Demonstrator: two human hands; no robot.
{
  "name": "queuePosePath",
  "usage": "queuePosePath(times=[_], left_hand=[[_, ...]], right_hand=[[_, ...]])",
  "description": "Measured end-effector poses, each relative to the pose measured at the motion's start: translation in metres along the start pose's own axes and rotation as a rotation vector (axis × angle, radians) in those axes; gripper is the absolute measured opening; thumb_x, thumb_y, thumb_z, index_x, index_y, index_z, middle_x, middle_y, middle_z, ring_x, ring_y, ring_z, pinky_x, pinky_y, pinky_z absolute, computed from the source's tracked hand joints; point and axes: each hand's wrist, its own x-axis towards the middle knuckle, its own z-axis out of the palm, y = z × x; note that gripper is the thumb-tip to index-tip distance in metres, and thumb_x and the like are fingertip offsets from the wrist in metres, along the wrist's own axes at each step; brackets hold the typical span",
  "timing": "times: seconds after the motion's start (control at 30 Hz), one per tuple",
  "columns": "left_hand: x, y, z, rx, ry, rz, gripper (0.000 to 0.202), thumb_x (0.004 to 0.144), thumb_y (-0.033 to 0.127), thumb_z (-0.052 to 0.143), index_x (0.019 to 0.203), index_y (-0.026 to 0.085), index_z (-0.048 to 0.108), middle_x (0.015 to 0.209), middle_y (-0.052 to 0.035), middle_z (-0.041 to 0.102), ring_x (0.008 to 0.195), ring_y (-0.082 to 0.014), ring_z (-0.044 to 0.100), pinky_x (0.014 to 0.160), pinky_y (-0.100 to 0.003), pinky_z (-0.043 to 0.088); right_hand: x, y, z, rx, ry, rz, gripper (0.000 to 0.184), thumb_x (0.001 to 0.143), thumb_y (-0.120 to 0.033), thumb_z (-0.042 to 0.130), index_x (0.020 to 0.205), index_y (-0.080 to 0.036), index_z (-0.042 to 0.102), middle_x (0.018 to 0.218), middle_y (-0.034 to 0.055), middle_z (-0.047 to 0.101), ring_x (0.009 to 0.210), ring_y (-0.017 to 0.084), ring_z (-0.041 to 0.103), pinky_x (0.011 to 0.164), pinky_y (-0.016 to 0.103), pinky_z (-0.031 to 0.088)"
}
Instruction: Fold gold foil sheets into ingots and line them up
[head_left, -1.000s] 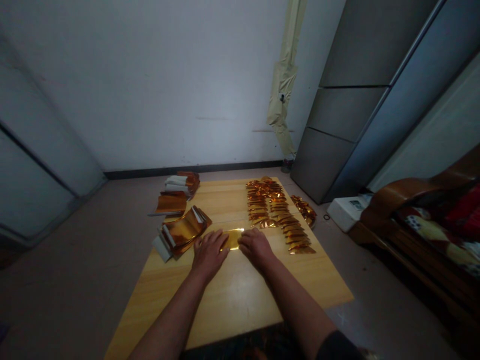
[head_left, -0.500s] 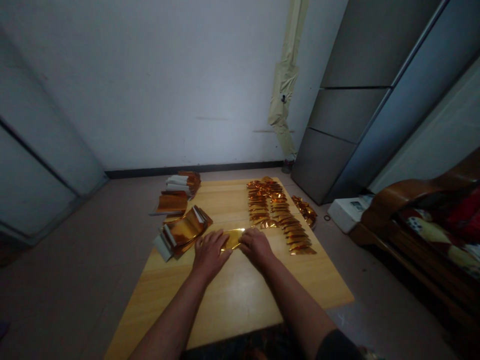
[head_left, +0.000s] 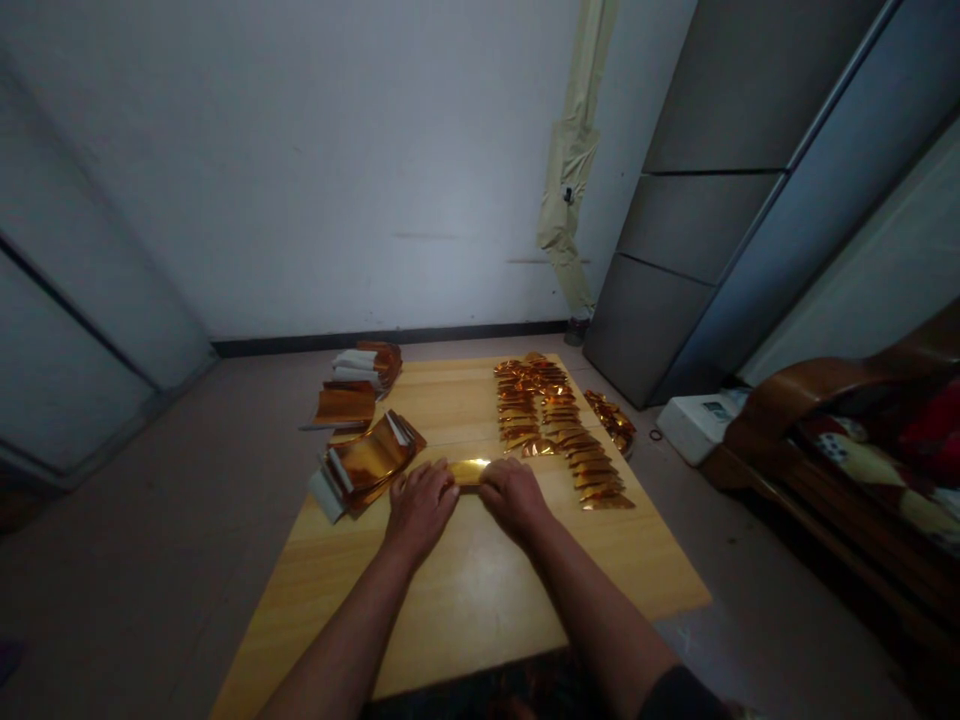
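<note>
A strip of shiny gold foil paper (head_left: 469,472) lies between my hands on the wooden table (head_left: 480,590), curved up and folded over on itself. My left hand (head_left: 421,500) is closed on its left end, and my right hand (head_left: 514,495) grips the right end; the fingers hide both ends. Just left of my left hand lies a fanned stack of gold foil sheets (head_left: 367,460) with pale backs. Two rows of folded gold foil pieces (head_left: 592,465) stand beyond and to the right of my right hand.
More sheets (head_left: 345,405) and a bundle of pale-edged foil paper (head_left: 367,365) sit at the table's far left. Past its right edge is a heap of folded gold pieces (head_left: 611,418). A white box (head_left: 694,425), a grey refrigerator (head_left: 697,220) and a wooden sofa (head_left: 810,450) stand right.
The gold foil paper has gone from lying flat to being rolled up into a narrower folded strip. My fingers have curled in on both its ends.
</note>
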Motion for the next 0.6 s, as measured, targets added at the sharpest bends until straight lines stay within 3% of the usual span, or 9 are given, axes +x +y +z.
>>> queuePosePath(times=[0.17, 0.3, 0.47, 0.6], left_hand=[[-0.001, -0.005, 0.001, -0.057, 0.054, 0.010, 0.025, 0.092, 0.033, 0.044, 0.101, 0.027, 0.067, 0.131, -0.0023, 0.063, 0.126, -0.0235, 0.049, 0.106, -0.047, 0.029], [0.003, -0.011, 0.004, -0.122, 0.139, -0.017, 0.025, 0.090, 0.031, 0.045, 0.093, 0.025, 0.069, 0.112, -0.0023, 0.071, 0.110, -0.0208, 0.059, 0.100, -0.040, 0.036], [0.010, -0.008, 0.003, -0.047, 0.155, -0.089, 0.028, 0.089, 0.037, 0.047, 0.078, 0.022, 0.067, 0.093, -0.0034, 0.069, 0.095, -0.0203, 0.059, 0.086, -0.035, 0.041], [0.016, -0.001, 0.002, 0.056, 0.128, -0.123, 0.034, 0.091, 0.040, 0.044, 0.078, 0.021, 0.067, 0.092, -0.0054, 0.067, 0.095, -0.0221, 0.056, 0.080, -0.035, 0.039]], right_hand=[[0.003, 0.000, 0.000, 0.061, 0.036, 0.068, 0.017, 0.090, -0.020, 0.054, 0.078, -0.020, 0.066, 0.080, -0.0003, 0.065, 0.078, 0.014, 0.051, 0.069, 0.024, 0.029], [0.005, -0.003, 0.001, 0.113, 0.048, 0.148, 0.018, 0.090, -0.020, 0.053, 0.077, -0.020, 0.065, 0.081, -0.0001, 0.066, 0.078, 0.014, 0.053, 0.070, 0.024, 0.030], [0.012, -0.008, 0.004, 0.104, 0.042, 0.236, 0.017, 0.092, -0.023, 0.051, 0.085, -0.022, 0.067, 0.087, 0.0003, 0.069, 0.083, 0.015, 0.058, 0.073, 0.025, 0.032], [0.018, -0.012, 0.005, 0.034, 0.029, 0.299, 0.018, 0.093, -0.026, 0.049, 0.091, -0.022, 0.066, 0.090, 0.0018, 0.071, 0.085, 0.016, 0.060, 0.074, 0.025, 0.032]])
